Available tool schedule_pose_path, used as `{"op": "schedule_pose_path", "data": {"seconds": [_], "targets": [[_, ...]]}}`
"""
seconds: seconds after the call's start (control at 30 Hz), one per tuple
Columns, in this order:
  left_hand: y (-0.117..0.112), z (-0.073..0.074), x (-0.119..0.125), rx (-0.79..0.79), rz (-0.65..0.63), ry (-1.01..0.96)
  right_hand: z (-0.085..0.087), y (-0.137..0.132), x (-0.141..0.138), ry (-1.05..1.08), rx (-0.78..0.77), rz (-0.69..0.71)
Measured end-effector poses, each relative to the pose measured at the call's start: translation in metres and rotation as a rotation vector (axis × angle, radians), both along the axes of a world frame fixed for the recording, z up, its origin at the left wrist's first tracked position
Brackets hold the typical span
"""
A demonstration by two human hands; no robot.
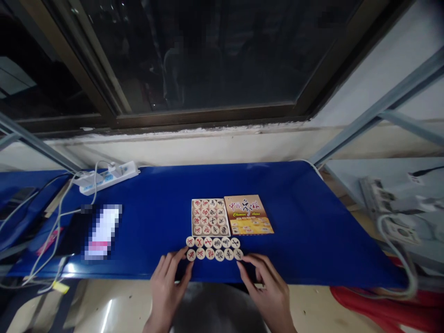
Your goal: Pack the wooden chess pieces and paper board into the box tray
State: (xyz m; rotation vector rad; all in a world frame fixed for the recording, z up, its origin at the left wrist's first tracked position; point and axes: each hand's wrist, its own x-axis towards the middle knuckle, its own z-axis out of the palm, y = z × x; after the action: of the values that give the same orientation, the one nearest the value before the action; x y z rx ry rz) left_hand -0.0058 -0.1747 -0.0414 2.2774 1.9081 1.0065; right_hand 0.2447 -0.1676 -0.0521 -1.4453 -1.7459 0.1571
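Two short rows of round wooden Chinese chess pieces (210, 254) with red and black characters lie on the blue tabletop. At the left end of the nearer row, my left hand (170, 273) has its thumb and index finger closed against the end piece (191, 255). My right hand (265, 277) pinches the row's right end piece (237, 254) the same way. Just beyond the rows sits an open square box (228, 226) filled with more pieces in a grid. Its printed lid (248, 215), marked "Chinese chess", rests flat against the box's right side.
At the back left lies a white power strip (109, 178) with plugs and trailing cables. A blurred bright phone-like object (104, 231) is on the left of the table (156, 199). Metal frame bars (374, 111) rise at the right, and a dark window stands behind.
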Motion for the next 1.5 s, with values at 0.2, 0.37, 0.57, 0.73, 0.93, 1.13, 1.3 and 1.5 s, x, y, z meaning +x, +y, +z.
{"op": "schedule_pose_path", "data": {"seconds": [0.2,0.37,0.57,0.73,0.93,1.13,1.3,1.5], "targets": [[0.002,0.014,0.003,-0.060,0.021,-0.213,0.011,0.014,0.003,0.041,0.069,0.010],[0.053,0.043,0.023,-0.087,0.031,-0.186,0.027,0.052,-0.007,-0.008,0.096,0.010],[0.124,0.037,0.030,-0.107,0.049,-0.034,0.033,0.117,-0.026,-0.139,0.018,0.085],[0.133,0.032,0.031,-0.115,-0.004,0.009,0.028,0.136,-0.029,-0.191,0.001,0.118],[0.133,0.034,0.034,-0.080,-0.049,-0.013,0.032,0.133,-0.029,-0.228,0.019,0.112],[0.126,0.037,0.029,-0.037,-0.062,-0.097,0.032,0.130,-0.030,-0.229,0.027,0.078],[0.108,0.049,0.027,-0.012,-0.075,-0.196,0.032,0.134,-0.029,-0.193,0.048,0.085],[0.044,0.058,0.033,-0.073,-0.213,-0.366,0.051,0.077,-0.024,-0.099,0.100,0.109]]}}
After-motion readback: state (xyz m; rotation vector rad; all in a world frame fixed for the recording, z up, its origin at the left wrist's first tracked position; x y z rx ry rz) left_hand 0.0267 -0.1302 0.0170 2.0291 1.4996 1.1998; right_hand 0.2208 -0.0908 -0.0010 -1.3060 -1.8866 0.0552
